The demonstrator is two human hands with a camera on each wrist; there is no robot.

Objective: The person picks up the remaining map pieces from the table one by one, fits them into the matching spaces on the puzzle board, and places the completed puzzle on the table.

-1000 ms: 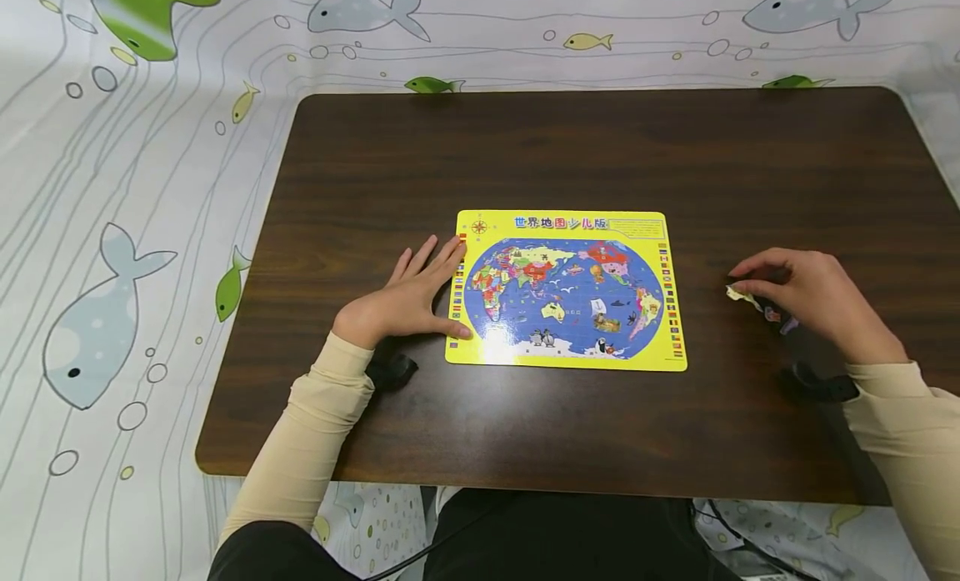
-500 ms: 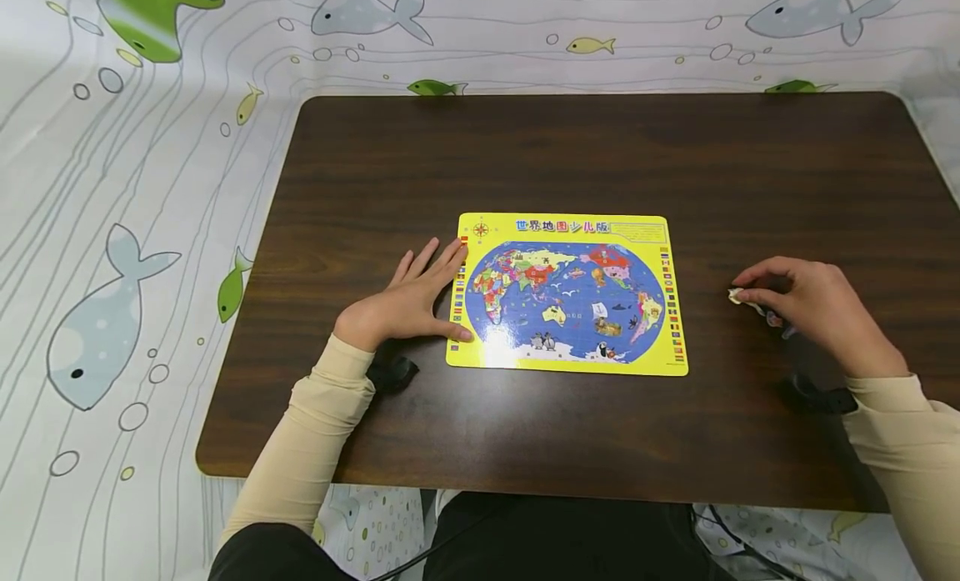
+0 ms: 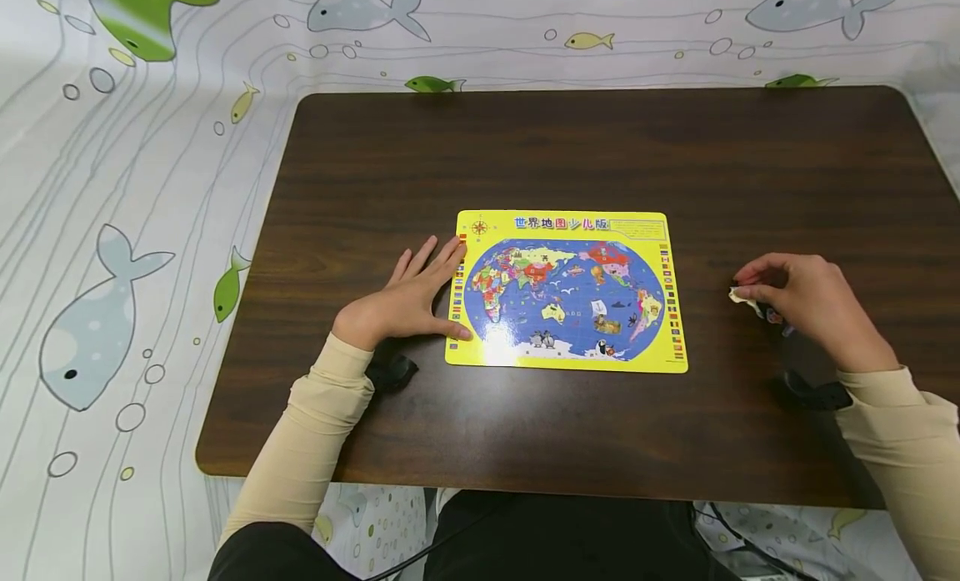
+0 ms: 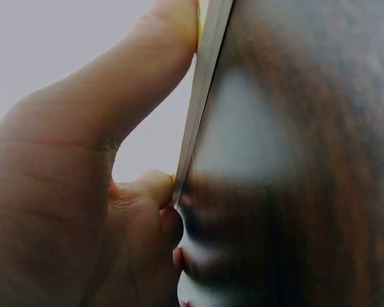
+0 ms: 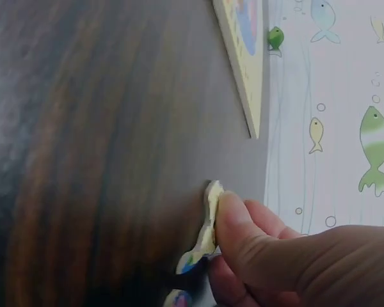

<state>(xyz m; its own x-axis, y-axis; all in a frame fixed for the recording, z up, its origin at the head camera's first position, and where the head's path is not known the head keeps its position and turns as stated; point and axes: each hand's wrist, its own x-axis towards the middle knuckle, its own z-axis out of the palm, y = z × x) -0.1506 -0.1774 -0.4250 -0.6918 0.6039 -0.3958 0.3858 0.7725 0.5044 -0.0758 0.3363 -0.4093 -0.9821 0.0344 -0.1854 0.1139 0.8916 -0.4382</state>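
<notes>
In the head view, little has changed over the last second. My left hand (image 3: 397, 310) keeps its place at the left edge of the map board (image 3: 510, 316), fingers spread and straight, resting there without gripping. The board lies on the table (image 3: 525, 147) where it was. My right hand (image 3: 813, 302) has hardly moved either, to the right of the board and apart from it. What differs is the small pale piece (image 5: 207, 236) in its pinch: less of it shows past my thumb than a second ago, as if the piece has tilted or my grasp has crept over it. I judge that the piece is being handled beside the board, with the board kept steady.

In the left wrist view, my thumb and fingertips meet the board's edge and nothing is clenched between them; glare washes out what lies beyond.

In the right wrist view, my thumb presses on the piece with a finger behind it, so it is held, not released. Its pale end is nearer the board; away from the board it runs into coloured parts, and I cannot tell whether that is one long piece or several. The board's corner does not touch it
</notes>
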